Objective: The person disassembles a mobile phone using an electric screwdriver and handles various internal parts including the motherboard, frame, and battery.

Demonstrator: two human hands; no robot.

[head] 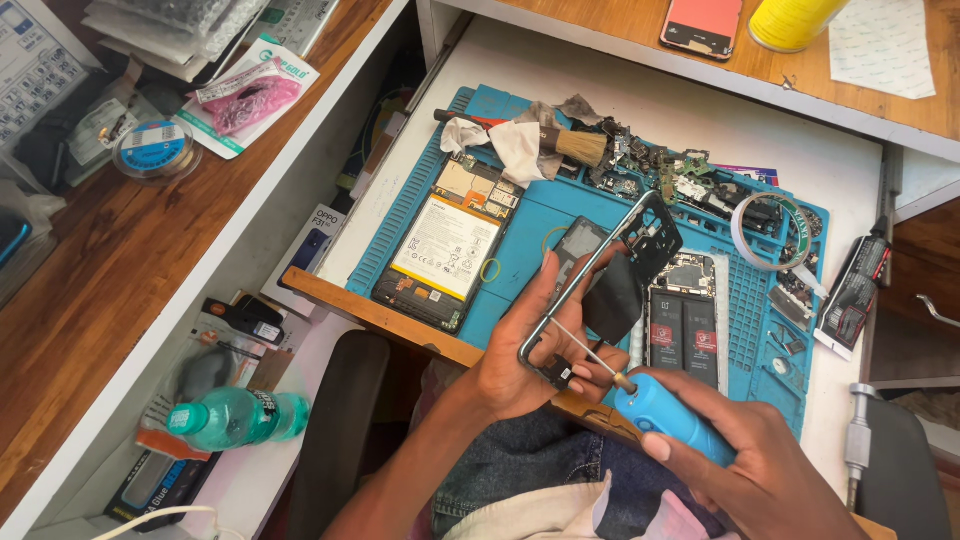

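The white bench [700,120] is carrying 1 blue repair mat [530,225] whose far tray slots are holding a heap of small phone parts [690,180] — too many to count. Lying on the mat are 2 opened phones: a larger one [447,245] at the left and a smaller one [683,315] beside the hands, plus 1 tape roll [768,230] and 1 brush [575,147]. The left hand [520,360] is gripping 1 thin phone frame [600,280] above the mat's near edge, its grip narrow around the bottom end. The right hand [740,465] is wrapping 1 blue screwdriver [665,420], tip touching the frame's lower corner.
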